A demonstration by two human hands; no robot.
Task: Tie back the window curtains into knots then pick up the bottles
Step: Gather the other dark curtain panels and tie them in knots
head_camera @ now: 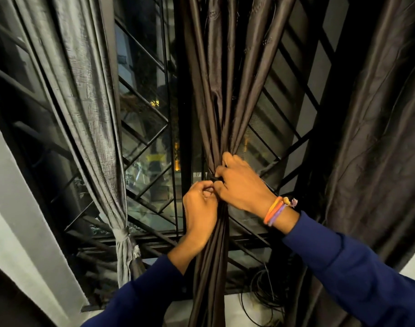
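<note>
Nearest are both blue sleeves [357, 277], reaching up to the dark brown curtain [213, 256] bunched mid-window. Risk as I see it: that slick fabric could slide loose if either pinch eases before the knot cinches. Left hand [200, 213] is curled tight on the gathered bunch just below the tie point; right hand [242, 185] has fingers clamped on a small dark twist of cloth above it. Far left, the grey curtain [93, 128] already hangs knotted. No bottles in view.

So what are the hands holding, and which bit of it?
Both the left hand and the right hand grip the dark brown curtain at its bunched-up middle, where the folds gather together.
</note>
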